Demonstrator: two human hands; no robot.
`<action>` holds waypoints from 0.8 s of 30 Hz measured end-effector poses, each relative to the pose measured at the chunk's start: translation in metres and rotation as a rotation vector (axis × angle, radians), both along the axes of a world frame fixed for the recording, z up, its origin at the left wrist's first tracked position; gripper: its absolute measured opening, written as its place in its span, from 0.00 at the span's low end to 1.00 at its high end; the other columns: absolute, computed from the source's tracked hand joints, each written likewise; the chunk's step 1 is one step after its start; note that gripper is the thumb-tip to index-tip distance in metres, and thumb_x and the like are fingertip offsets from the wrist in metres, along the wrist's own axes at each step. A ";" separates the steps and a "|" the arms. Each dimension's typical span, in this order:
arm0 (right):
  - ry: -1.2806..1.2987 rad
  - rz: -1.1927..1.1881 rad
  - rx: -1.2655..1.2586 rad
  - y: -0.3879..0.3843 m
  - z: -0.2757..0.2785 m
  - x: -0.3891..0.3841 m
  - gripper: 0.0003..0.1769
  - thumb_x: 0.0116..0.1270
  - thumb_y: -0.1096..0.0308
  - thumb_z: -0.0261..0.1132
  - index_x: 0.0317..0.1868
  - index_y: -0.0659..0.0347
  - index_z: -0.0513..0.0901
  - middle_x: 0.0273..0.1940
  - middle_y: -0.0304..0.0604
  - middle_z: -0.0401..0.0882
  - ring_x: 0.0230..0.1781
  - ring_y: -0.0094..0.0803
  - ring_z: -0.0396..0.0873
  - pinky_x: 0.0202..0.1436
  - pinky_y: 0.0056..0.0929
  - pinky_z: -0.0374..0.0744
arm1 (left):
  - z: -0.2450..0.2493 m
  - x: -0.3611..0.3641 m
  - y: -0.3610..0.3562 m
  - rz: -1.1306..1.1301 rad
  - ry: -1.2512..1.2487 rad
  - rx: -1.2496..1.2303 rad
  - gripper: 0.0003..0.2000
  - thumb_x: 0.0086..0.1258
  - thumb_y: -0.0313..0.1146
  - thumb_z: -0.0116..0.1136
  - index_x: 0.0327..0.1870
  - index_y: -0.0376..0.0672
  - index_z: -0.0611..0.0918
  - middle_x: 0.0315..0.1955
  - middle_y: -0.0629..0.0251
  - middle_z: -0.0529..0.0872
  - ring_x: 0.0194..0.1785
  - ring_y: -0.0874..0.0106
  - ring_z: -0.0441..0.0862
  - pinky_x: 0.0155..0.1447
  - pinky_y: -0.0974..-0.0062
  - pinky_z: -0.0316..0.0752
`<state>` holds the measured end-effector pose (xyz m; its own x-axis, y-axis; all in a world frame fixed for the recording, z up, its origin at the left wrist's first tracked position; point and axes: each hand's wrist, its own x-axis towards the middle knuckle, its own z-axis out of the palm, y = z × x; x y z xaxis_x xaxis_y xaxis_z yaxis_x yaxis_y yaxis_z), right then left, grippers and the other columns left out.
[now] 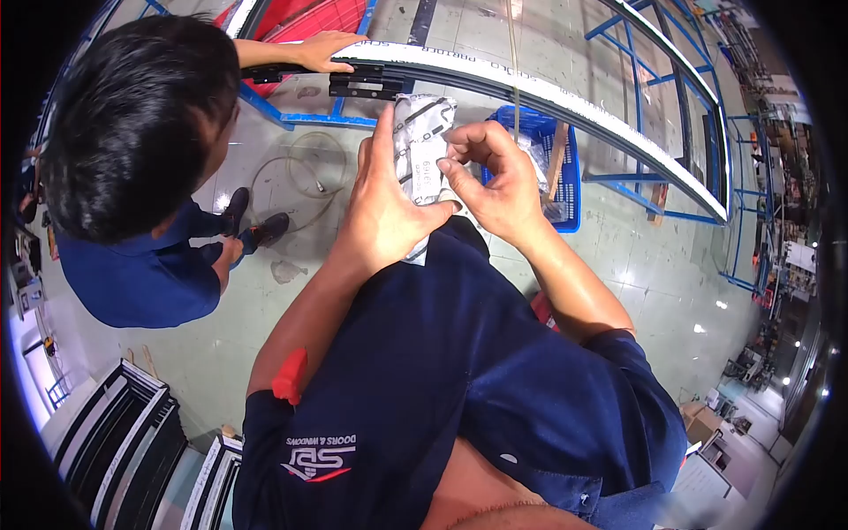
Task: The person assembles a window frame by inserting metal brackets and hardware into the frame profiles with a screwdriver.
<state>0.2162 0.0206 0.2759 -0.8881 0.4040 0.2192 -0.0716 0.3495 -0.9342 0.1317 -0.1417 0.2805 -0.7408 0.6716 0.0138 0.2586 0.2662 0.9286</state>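
A clear printed plastic packet (422,141) with a white number label is held upright in front of my chest. My left hand (382,208) is wrapped around its left side and lower end, thumb across the bottom. My right hand (499,181) pinches the packet's right edge between thumb and curled fingers. What lies inside the packet is hard to make out. Just beyond it runs a long frame profile (477,66) with white printed film, and black hinge-like hardware (362,81) sits on that profile.
At the left stands a co-worker (141,159), one hand resting on the profile. A blue plastic crate (570,194) with a wooden piece is on the floor behind my right hand. A hose (300,168) lies coiled on the floor. Blue metal stands (327,119) support the frame. Stacked profiles (115,442) are at lower left.
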 end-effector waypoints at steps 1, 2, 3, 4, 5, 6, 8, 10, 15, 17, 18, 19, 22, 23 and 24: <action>-0.006 0.002 0.021 0.000 0.000 0.002 0.15 0.65 0.74 0.75 0.50 0.64 0.84 0.38 0.44 0.87 0.41 0.31 0.88 0.50 0.32 0.85 | -0.004 0.001 -0.002 -0.001 -0.004 -0.002 0.62 0.51 0.31 0.82 0.84 0.35 0.48 0.69 0.42 0.69 0.71 0.51 0.73 0.73 0.57 0.73; -0.011 0.001 0.016 -0.001 0.000 0.004 0.15 0.65 0.74 0.75 0.50 0.64 0.84 0.38 0.44 0.87 0.41 0.31 0.88 0.50 0.32 0.85 | -0.010 0.001 -0.005 -0.035 -0.001 0.062 0.62 0.51 0.31 0.83 0.84 0.35 0.48 0.69 0.42 0.70 0.72 0.52 0.74 0.72 0.57 0.74; -0.024 0.019 0.064 0.000 0.002 0.006 0.14 0.65 0.74 0.75 0.50 0.64 0.84 0.39 0.45 0.88 0.41 0.32 0.89 0.49 0.32 0.85 | -0.012 0.001 -0.007 -0.068 0.005 0.128 0.62 0.52 0.31 0.83 0.84 0.35 0.47 0.69 0.43 0.71 0.72 0.54 0.74 0.72 0.58 0.75; -0.036 0.036 0.113 0.001 0.004 0.007 0.14 0.65 0.74 0.75 0.50 0.64 0.85 0.39 0.45 0.89 0.41 0.33 0.89 0.49 0.32 0.85 | -0.013 0.002 -0.009 -0.069 0.005 0.127 0.62 0.52 0.31 0.83 0.84 0.35 0.47 0.69 0.43 0.71 0.72 0.54 0.74 0.72 0.58 0.75; -0.036 0.035 0.111 0.001 0.008 0.009 0.14 0.65 0.74 0.75 0.50 0.64 0.85 0.39 0.45 0.89 0.41 0.33 0.89 0.49 0.32 0.85 | -0.010 0.003 -0.010 -0.087 -0.091 0.152 0.61 0.53 0.31 0.83 0.83 0.35 0.48 0.68 0.44 0.73 0.71 0.57 0.75 0.71 0.60 0.76; -0.060 0.057 0.154 0.001 0.012 0.011 0.13 0.65 0.74 0.75 0.50 0.63 0.85 0.40 0.47 0.89 0.41 0.37 0.90 0.48 0.33 0.85 | -0.008 0.003 -0.011 -0.105 -0.184 0.178 0.60 0.54 0.30 0.83 0.83 0.35 0.48 0.68 0.45 0.75 0.71 0.59 0.76 0.70 0.61 0.76; -0.083 0.077 0.198 0.003 0.016 0.013 0.13 0.66 0.74 0.75 0.50 0.63 0.86 0.40 0.48 0.90 0.42 0.40 0.90 0.48 0.34 0.86 | -0.012 0.005 -0.012 -0.109 -0.289 0.244 0.58 0.55 0.29 0.82 0.82 0.34 0.49 0.67 0.47 0.76 0.69 0.61 0.77 0.70 0.63 0.76; 0.052 0.144 0.402 0.006 0.016 0.013 0.12 0.66 0.75 0.76 0.49 0.63 0.87 0.38 0.47 0.89 0.42 0.39 0.90 0.48 0.33 0.86 | -0.013 0.006 -0.013 -0.112 -0.393 0.310 0.57 0.57 0.28 0.82 0.82 0.34 0.50 0.66 0.48 0.77 0.67 0.63 0.79 0.69 0.64 0.77; 0.074 0.220 0.760 0.008 0.032 0.015 0.13 0.62 0.74 0.76 0.48 0.60 0.87 0.34 0.45 0.85 0.35 0.45 0.86 0.39 0.40 0.83 | -0.004 0.009 -0.018 -0.106 -0.363 0.240 0.56 0.56 0.29 0.83 0.82 0.33 0.52 0.68 0.47 0.75 0.69 0.64 0.77 0.69 0.63 0.76; 0.085 0.242 0.829 0.008 0.039 0.016 0.13 0.62 0.74 0.75 0.47 0.59 0.87 0.32 0.44 0.84 0.33 0.46 0.85 0.37 0.42 0.81 | -0.010 0.008 -0.022 -0.123 -0.280 0.193 0.57 0.54 0.31 0.84 0.81 0.33 0.53 0.69 0.45 0.74 0.71 0.61 0.76 0.70 0.62 0.76; 0.065 0.259 0.873 0.006 0.044 0.016 0.11 0.62 0.72 0.75 0.45 0.59 0.86 0.30 0.44 0.82 0.31 0.45 0.84 0.36 0.42 0.81 | -0.012 0.008 -0.023 -0.134 -0.194 0.148 0.57 0.53 0.33 0.84 0.81 0.33 0.55 0.70 0.44 0.72 0.72 0.58 0.75 0.71 0.61 0.75; 0.044 0.276 0.916 0.005 0.047 0.017 0.10 0.63 0.70 0.75 0.43 0.59 0.86 0.28 0.43 0.80 0.30 0.45 0.83 0.35 0.42 0.80 | -0.011 0.010 -0.023 -0.141 -0.197 0.149 0.57 0.53 0.33 0.84 0.81 0.33 0.55 0.70 0.44 0.72 0.72 0.58 0.75 0.71 0.61 0.75; -0.051 0.303 0.962 0.001 0.054 0.017 0.09 0.64 0.66 0.74 0.37 0.59 0.82 0.28 0.44 0.80 0.30 0.45 0.83 0.35 0.43 0.80 | 0.007 0.016 -0.021 -0.127 -0.114 0.057 0.58 0.51 0.35 0.85 0.81 0.34 0.56 0.69 0.41 0.71 0.73 0.50 0.73 0.72 0.58 0.75; -0.055 0.301 0.965 -0.002 0.055 0.016 0.09 0.64 0.66 0.74 0.37 0.59 0.82 0.28 0.44 0.80 0.30 0.45 0.83 0.35 0.43 0.80 | 0.016 0.017 -0.019 -0.114 -0.067 -0.038 0.58 0.52 0.33 0.84 0.82 0.35 0.56 0.70 0.43 0.71 0.72 0.51 0.75 0.73 0.59 0.74; -0.126 0.307 1.006 -0.005 0.057 0.017 0.08 0.61 0.67 0.71 0.37 0.60 0.81 0.28 0.45 0.82 0.30 0.45 0.85 0.36 0.43 0.82 | 0.020 0.020 -0.017 -0.099 -0.020 -0.133 0.58 0.52 0.31 0.84 0.83 0.37 0.55 0.70 0.46 0.71 0.71 0.53 0.76 0.74 0.60 0.73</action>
<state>0.2329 0.0155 0.3332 -0.9610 -0.1582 0.2270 -0.2110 0.9498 -0.2312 0.1513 -0.1588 0.3009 -0.6698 0.7365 -0.0944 0.2713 0.3610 0.8922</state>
